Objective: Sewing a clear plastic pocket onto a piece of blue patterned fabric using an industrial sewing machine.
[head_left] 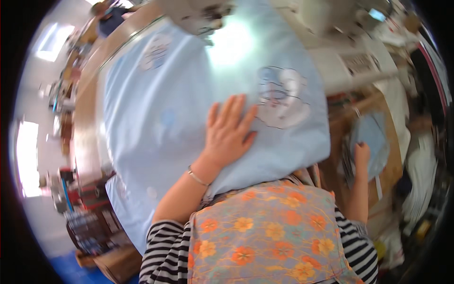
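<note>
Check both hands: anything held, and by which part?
Left hand lies flat on the blue fabric, gripping nothing. Right hand is at the pale blue item; blur hides any grip.

Pale tan, smooth-topped table [87, 123], bare strip along left of frame, outline bowed by the lens. On it, centre: broad light-blue cloth [161, 99] with printed white cartoon figures, loosely creased; lower edge drops past the table toward bottom left. Bulky off-white sewing machine [326, 16] stands at upper right, its working end above the cloth at top centre, bright light beneath. Right of frame: brown, flat-sided carrier [393, 158], probably cardboard; light-blue cut pieces [371, 130] on it, overlapping, edges blurred. Lower left corner: blue floor [71, 269], with brown box-like block [118, 265] resting there, partly cropped.
</note>
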A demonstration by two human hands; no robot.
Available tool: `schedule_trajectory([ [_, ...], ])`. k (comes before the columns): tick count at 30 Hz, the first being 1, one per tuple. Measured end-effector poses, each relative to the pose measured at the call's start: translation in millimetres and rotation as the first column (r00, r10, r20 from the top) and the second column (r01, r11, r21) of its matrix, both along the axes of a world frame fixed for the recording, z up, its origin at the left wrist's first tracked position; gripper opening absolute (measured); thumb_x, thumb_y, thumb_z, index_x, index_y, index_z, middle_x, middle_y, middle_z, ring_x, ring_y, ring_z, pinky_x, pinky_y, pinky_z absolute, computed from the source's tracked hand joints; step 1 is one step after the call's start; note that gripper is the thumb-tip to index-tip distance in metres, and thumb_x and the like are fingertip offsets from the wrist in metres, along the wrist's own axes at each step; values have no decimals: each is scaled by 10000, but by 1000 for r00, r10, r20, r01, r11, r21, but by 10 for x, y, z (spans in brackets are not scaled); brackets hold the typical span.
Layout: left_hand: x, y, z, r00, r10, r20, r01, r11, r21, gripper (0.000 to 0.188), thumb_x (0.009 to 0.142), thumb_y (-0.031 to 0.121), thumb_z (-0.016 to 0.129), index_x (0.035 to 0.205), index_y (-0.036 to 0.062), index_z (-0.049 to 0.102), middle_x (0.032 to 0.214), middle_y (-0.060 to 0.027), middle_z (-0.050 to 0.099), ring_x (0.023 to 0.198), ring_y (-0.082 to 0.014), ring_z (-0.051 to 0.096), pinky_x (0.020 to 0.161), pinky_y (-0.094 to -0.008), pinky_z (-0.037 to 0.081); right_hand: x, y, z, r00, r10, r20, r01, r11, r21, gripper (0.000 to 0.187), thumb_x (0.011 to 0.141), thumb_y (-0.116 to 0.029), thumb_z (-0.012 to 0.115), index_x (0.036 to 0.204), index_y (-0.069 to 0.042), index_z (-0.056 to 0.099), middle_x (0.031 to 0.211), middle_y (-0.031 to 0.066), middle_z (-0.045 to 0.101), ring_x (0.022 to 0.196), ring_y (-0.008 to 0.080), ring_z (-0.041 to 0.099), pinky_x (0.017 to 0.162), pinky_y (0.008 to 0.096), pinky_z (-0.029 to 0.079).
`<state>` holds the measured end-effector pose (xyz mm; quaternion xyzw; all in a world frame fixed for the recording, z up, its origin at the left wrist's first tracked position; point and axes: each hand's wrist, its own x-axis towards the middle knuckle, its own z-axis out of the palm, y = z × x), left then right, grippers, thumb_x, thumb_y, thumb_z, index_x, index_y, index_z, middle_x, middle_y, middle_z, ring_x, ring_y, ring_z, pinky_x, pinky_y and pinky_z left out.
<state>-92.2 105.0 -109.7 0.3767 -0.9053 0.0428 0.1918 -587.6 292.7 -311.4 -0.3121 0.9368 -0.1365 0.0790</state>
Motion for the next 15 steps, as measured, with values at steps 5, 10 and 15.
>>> schedule_trajectory([
  [5, 71, 18, 24, 990, -96, -103, 103, 992, 68, 653, 771, 307, 749, 1380, 146, 577, 1522, -134, 448, 1422, -293, 400, 1178, -541, 205, -433, -264, 1415, 997, 25, 72, 19, 835, -551, 230, 913, -169, 596, 1050, -7, 683, 1040, 145, 721, 936, 239, 661, 868, 351, 506],
  [10, 37, 104, 192, 922, -328, -204, 358, 925, 130, 555, 771, 257, 751, 1283, 93, 613, 1468, -156, 491, 1344, -314, 473, 1130, -525, 319, 1301, -1162, 2498, 711, 656, -254, -552, 296, -780, 210, 989, -2, 493, 1135, -34, 641, 1336, 135, 626, 1224, 218, 577, 1062, 347, 423],
  [15, 192, 590, 586, 653, -659, -373, 593, 751, -289, 422, 795, 180, 717, 1180, 32, 628, 1358, -190, 558, 1186, -352, 569, 1014, -468, 465, 3164, -1787, 2571, -18, 981, -194, -857, -115, -502, 286, 806, -9, 616, 1081, -66, 672, 1082, 147, 708, 895, 313, 696, 745, 394, 558],
])
